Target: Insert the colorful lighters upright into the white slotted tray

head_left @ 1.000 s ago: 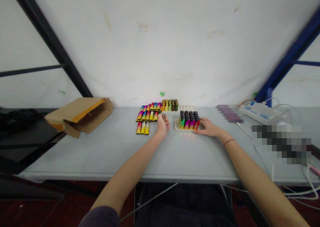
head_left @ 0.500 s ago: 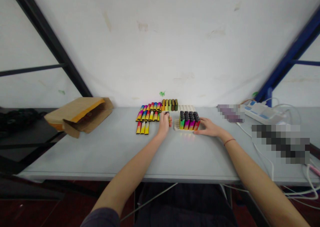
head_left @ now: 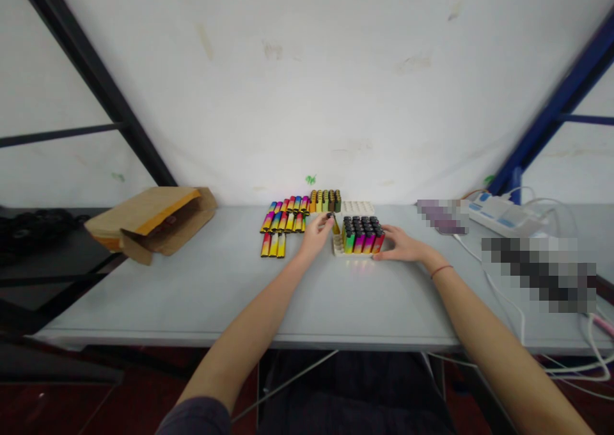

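My left hand (head_left: 315, 237) is pinched shut on a yellow-bodied disposable lighter (head_left: 334, 225), holding it tilted at the left end of a cream plastic tray (head_left: 338, 248). Upright rainbow-coloured lighters (head_left: 361, 235) with black tops stand packed in that tray. My right hand (head_left: 401, 245) rests with its fingers against the tray's right end, gripping nothing. Left of my left hand, rainbow lighters (head_left: 284, 222) lie side by side in rows on the table, with a short row (head_left: 274, 245) nearer me. Several more lighters (head_left: 325, 201) stand in a line behind.
A second white tray (head_left: 357, 208) with rows of holes sits behind the filled one. An open cardboard box (head_left: 153, 222) lies at the table's left edge. A power strip (head_left: 503, 214), cables and two pixelated objects occupy the right side.
My left hand has moved right and away from me, bringing the lighter over the tray's left end. My right hand and the tray have stayed almost still.
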`<state>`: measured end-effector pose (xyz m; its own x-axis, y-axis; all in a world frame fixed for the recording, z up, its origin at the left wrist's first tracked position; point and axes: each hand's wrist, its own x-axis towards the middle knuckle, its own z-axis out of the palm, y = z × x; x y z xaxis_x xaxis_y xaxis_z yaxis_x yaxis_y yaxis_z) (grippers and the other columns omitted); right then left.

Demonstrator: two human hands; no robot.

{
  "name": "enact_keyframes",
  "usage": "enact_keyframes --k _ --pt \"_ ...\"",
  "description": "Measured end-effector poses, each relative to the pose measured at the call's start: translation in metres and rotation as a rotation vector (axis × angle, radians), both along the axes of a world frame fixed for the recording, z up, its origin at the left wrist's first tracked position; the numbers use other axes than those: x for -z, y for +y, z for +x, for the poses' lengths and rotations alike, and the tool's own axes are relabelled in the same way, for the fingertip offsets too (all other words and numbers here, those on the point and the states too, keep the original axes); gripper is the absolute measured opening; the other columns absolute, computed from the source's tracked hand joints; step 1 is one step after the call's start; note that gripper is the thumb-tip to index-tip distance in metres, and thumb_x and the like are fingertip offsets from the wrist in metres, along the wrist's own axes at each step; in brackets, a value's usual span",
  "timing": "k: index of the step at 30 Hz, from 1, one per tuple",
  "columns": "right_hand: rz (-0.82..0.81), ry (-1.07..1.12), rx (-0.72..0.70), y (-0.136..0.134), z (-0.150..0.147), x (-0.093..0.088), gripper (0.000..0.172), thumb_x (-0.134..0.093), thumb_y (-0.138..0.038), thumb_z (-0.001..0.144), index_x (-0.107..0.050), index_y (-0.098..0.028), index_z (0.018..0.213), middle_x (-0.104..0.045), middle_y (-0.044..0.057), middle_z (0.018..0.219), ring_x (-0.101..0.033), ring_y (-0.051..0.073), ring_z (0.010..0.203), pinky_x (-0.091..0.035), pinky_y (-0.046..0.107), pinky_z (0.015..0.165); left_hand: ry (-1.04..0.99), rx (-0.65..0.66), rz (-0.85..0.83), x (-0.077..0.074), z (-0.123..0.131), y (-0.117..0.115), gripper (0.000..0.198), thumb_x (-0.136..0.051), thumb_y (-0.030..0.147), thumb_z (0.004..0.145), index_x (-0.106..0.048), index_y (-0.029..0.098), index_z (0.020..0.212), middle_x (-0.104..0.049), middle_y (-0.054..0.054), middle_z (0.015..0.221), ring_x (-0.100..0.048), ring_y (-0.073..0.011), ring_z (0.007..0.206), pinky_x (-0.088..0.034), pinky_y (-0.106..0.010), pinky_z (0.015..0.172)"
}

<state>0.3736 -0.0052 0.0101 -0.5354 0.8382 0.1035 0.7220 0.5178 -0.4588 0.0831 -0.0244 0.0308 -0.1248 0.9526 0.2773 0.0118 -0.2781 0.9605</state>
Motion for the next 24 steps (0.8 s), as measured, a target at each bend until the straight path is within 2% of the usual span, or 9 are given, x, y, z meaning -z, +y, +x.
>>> enact_keyframes --k 6,11,15,19,22,24 --pt "-0.008 -0.009 0.007 -0.002 -0.003 -0.001 0.088 -0.079 -0.077 0.073 -0.070 -0.024 0.143 -0.054 0.015 0.162 -0.047 0.046 0.149 -0.034 0.062 0.127 0.189 0.029 0.074 0.006 -0.001 -0.002 0.011 -0.075 0.019 0.085 -0.078 0.020 0.095 -0.078 -0.009 0.108 -0.071 -0.0216 0.093 -0.055 -0.032 0.095" --pt "0.001 0.003 0.002 0.000 -0.002 0.001 0.089 -0.079 -0.076 0.073 -0.069 -0.023 0.144 -0.055 0.016 0.161 -0.048 0.046 0.148 -0.036 0.062 0.126 0.313 0.040 0.102 0.006 -0.005 -0.005 0.032 -0.074 0.019 0.086 -0.074 0.025 0.117 -0.077 -0.007 0.102 -0.072 -0.0234 0.094 -0.052 -0.038 0.104" --pt "-0.009 -0.003 0.006 0.000 -0.001 0.001 0.087 -0.078 -0.078 0.073 -0.071 -0.025 0.142 -0.055 0.015 0.161 -0.047 0.045 0.149 -0.034 0.062 0.127 0.449 0.081 0.157 0.003 -0.007 -0.007 0.030 -0.070 0.019 0.088 -0.075 0.026 0.117 -0.077 -0.007 0.103 -0.071 -0.0257 0.101 -0.049 -0.040 0.109" --pt "-0.011 -0.012 0.019 -0.001 -0.001 0.001 0.090 -0.077 -0.079 0.073 -0.069 -0.025 0.143 -0.055 0.015 0.160 -0.048 0.045 0.149 -0.034 0.062 0.127 0.671 0.040 0.201 -0.012 -0.014 -0.011 0.031 -0.065 0.023 0.091 -0.074 0.027 0.121 -0.075 -0.010 0.116 -0.066 -0.0279 0.116 -0.044 -0.040 0.114" --pt "0.000 -0.007 0.010 0.000 0.000 0.002 0.089 -0.077 -0.081 0.073 -0.070 -0.025 0.142 -0.056 0.015 0.159 -0.049 0.045 0.148 -0.035 0.063 0.126 0.799 -0.107 0.046 -0.033 -0.038 -0.014 0.022 -0.066 0.024 0.091 -0.075 0.025 0.110 -0.076 -0.010 0.104 -0.067 -0.0288 0.111 -0.047 -0.036 0.107" --pt "0.001 -0.006 0.001 0.000 0.000 0.002 0.088 -0.076 -0.080 0.073 -0.071 -0.025 0.142 -0.055 0.015 0.160 -0.048 0.046 0.148 -0.035 0.063 0.126 0.926 -0.222 -0.087 -0.045 -0.065 -0.013 0.011 -0.062 0.022 0.091 -0.074 0.023 0.092 -0.076 -0.010 0.096 -0.068 -0.0296 0.107 -0.048 -0.035 0.099"
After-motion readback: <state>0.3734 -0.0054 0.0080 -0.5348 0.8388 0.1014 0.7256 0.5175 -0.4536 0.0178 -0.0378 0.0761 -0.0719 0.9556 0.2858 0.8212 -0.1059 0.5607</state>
